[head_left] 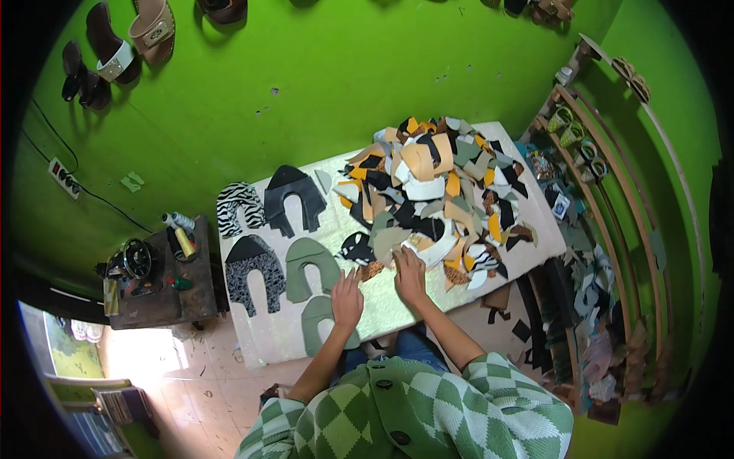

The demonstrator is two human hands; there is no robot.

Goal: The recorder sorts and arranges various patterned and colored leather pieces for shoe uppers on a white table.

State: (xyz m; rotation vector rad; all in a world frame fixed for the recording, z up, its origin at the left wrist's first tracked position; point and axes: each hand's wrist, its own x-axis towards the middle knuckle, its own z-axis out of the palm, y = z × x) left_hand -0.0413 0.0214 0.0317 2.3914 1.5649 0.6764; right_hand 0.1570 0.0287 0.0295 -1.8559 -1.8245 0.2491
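My left hand (pixel 348 300) is over the table, fingers stretched out, beside a small brown patterned scrap (pixel 371 270) and a black-and-white piece (pixel 356 249). My right hand (pixel 410 274) reaches to the near edge of a scrap heap (pixel 451 191); its extended fingertips touch or hover at a grey-green piece (pixel 391 245). Left of my hands lie U-shaped cut pieces: a green one (pixel 298 271), another green one (pixel 312 325) partly behind my left forearm, a speckled grey-and-black one (pixel 248 268), a zebra-striped one (pixel 229 208) and a black one (pixel 287 195).
Left of the white-covered table (pixel 264 336) stands a small dark table (pixel 164 294) with a sewing machine (pixel 136 260) and thread spools (pixel 182 233). A wooden rack (pixel 600 206) with sandals (pixel 567 126) and scraps lines the right side. More sandals (pixel 115 57) hang on the green wall.
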